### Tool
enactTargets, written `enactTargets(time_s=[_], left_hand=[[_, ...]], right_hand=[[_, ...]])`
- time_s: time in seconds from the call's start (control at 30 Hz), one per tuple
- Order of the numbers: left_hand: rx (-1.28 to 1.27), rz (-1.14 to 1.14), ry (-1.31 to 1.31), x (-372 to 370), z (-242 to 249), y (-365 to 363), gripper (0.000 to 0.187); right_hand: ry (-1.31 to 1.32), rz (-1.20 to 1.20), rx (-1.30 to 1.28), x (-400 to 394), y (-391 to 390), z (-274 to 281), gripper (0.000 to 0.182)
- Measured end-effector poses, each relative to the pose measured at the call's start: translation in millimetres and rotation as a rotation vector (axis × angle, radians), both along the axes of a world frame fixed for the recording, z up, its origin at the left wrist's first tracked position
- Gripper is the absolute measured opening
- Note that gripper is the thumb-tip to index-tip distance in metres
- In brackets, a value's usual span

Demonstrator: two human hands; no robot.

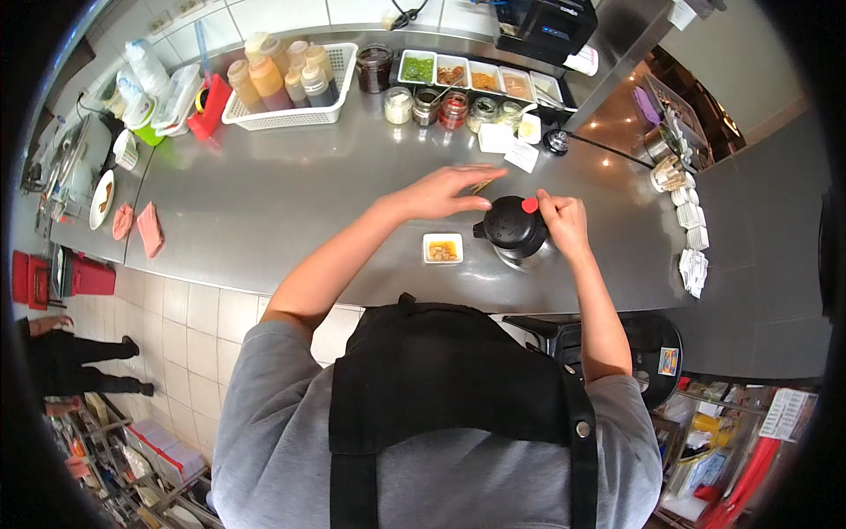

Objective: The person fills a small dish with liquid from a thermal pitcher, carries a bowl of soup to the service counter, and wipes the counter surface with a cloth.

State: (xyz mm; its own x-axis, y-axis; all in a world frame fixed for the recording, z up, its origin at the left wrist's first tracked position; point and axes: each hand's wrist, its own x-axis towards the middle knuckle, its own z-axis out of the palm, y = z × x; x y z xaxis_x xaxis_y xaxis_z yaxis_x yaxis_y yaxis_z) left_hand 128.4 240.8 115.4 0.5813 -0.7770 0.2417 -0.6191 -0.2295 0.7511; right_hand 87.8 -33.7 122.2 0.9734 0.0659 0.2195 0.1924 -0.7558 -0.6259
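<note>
On the steel counter stands a thermal jug with a black lid, a short spout pointing left and a red button on top. Wrapped round its handle side is my right hand, with the thumb up by the red button. My left hand reaches over the counter just left of the lid, fingers stretched out and holding nothing that I can see. Some thin brownish thing shows beneath those fingers, too small to name. Left of the jug sits a small square white dish holding amber liquid and light bits.
Along the back are a white basket of squeeze bottles, several jars and white tubs of toppings. Paper slips lie behind the jug. Pink cloths and an oval plate lie left. Another person stands far left.
</note>
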Motion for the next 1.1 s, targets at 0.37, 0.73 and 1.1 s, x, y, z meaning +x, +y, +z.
enactTargets(time_s=[0.37, 0.73, 1.1], left_hand=[[0.158, 0.464, -0.109, -94, -116, 37, 0.108], [-0.017, 0.505, 0.143, -94, -114, 27, 0.113], [-0.081, 0.500, 0.204, -88, -96, 16, 0.114]], right_hand=[[-0.101, 0.067, -0.351, -7, 48, 7, 0.042], [-0.239, 0.165, -0.501, -6, 66, 0, 0.041], [-0.255, 0.199, -0.633, -1, 70, 4, 0.043]])
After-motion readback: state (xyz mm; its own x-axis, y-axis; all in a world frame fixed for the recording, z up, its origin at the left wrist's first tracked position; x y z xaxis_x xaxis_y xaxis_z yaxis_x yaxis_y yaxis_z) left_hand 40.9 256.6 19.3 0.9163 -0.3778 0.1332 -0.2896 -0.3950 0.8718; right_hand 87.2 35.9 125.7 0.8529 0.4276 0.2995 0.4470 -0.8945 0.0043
